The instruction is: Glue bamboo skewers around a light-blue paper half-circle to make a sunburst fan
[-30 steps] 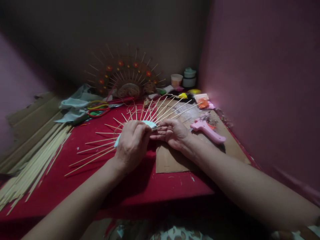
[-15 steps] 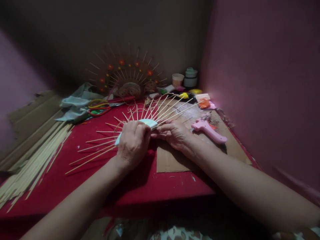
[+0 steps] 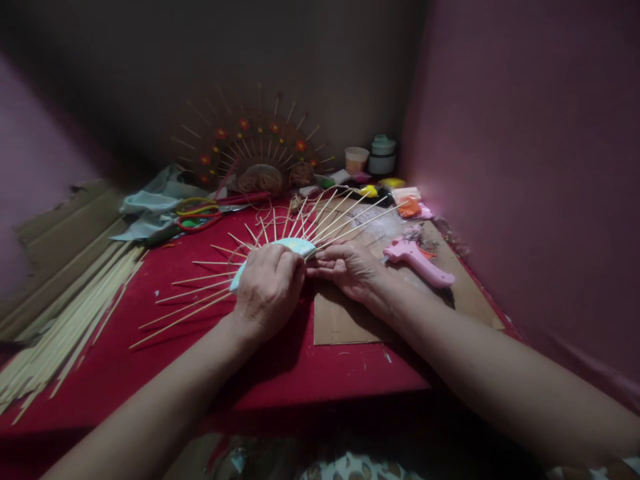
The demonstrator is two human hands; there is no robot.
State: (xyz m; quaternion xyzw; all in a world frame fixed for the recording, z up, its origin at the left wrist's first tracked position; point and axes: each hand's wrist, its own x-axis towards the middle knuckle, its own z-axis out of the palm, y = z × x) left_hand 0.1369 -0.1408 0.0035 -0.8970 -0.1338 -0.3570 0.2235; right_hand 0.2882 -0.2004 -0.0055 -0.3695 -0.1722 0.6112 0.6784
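A fan-shaped piece of thin wooden sticks (image 3: pixel 330 223) spreads out from a pale blue half-round base (image 3: pixel 301 247), held above the red cloth. My left hand (image 3: pixel 270 283) is closed over the base and covers much of its middle. At the base's right corner, my right hand (image 3: pixel 347 270) pinches the edge near the lowest stick; whatever lies between its fingertips is too small to make out. Brown twine (image 3: pixel 235 252) weaves among the sticks on the left side and also loops behind the fan.
Right of my hands, a pink glue gun (image 3: pixel 420 262) lies on a cardboard sheet (image 3: pixel 345 323). Loose sticks (image 3: pixel 75 327) lie at left, near scissors (image 3: pixel 200 215) and blue cloth (image 3: pixel 153 203). Behind stand a flowered stick fan (image 3: pixel 260 130), a cup (image 3: pixel 356 160) and a lidded container (image 3: pixel 382 155).
My left hand has shifted very slightly to the right on the base, its fingers closer to my right fingertips. The fan has stayed in place.
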